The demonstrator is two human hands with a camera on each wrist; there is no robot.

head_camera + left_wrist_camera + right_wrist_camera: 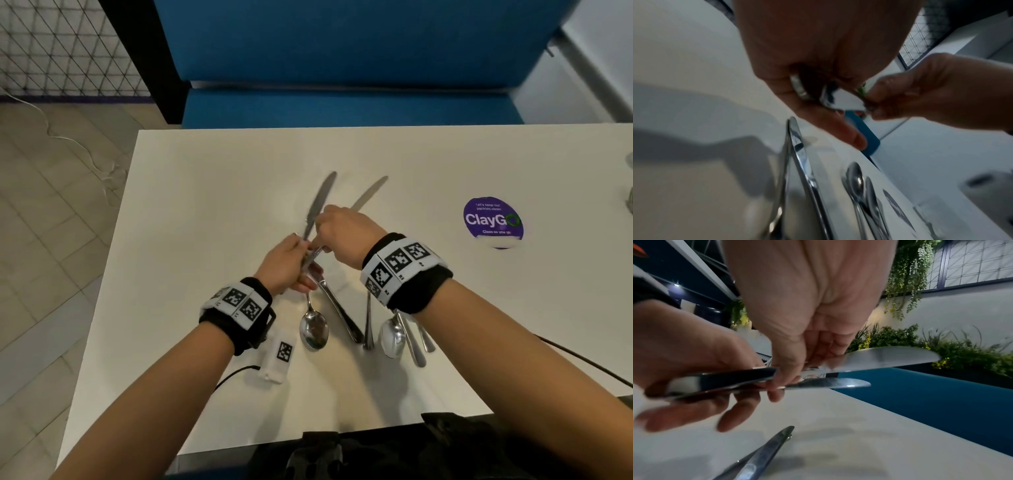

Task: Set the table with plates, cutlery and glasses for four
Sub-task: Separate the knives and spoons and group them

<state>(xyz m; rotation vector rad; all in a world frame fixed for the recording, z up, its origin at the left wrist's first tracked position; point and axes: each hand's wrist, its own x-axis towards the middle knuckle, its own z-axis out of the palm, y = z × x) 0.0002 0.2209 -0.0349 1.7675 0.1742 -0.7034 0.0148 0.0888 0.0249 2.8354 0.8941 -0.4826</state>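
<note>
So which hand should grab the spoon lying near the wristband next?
Probably the left hand: the spoon lies just beside its wrist. The right hand is farther away, and both hold knives.

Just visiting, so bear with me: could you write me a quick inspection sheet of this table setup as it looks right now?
Surface: white table, bare in most places.
Job's things: two knives, blades pointing away, held above the table; spoons and other cutlery handles lying near the front edge. No plates or glasses seen.
Clutter: round purple sticker on the table; small white tagged box by the left wrist.
Hands: left hand grips the knife handles; right hand pinches one knife near its handle.
Cables: black cable from the box; another at the right edge; white cord on the floor.
Surroundings: blue bench, tiled floor, mesh screen.
</note>
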